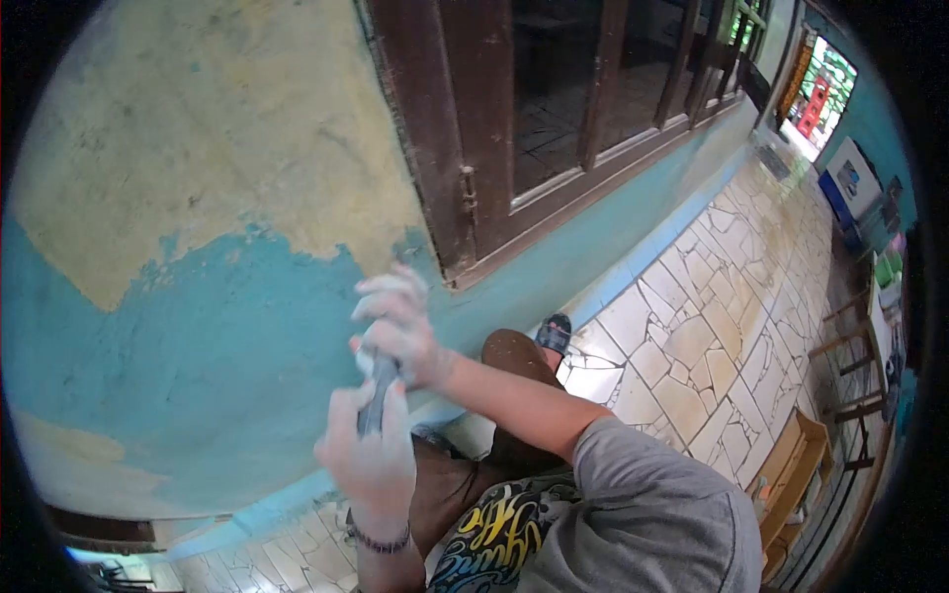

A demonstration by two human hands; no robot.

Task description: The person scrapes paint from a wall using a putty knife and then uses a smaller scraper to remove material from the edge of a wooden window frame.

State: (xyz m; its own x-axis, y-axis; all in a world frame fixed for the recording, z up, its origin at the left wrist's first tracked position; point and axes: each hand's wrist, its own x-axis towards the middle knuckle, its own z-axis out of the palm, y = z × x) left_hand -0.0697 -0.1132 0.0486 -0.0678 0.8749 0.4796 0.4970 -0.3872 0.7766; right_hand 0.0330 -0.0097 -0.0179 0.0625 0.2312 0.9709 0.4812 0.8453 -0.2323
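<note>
My left hand (pixel 371 455), wearing a dark bracelet (pixel 381 541), is closed on a dark grey, narrow flat piece (pixel 375 400) whose exact kind I cannot make out. Above it, my right hand (pixel 397 321) has curled fingers around the piece's upper end, slightly blurred by motion. Pale whitish dust or paste coats both hands. They are in front of a wall (pixel 277 326) with turquoise paint below and a bare yellowish patch (pixel 227 128) above, the border between them ragged and flaking.
A dark brown wooden window frame (pixel 445 148) adjoins the wall. Irregular pale tiles (pixel 682 336) cover the floor, where my sandaled foot (pixel 555 334) rests. At right are a wooden shelf unit (pixel 791 474) and a table (pixel 878 326). A bright doorway (pixel 825 94) lies far back.
</note>
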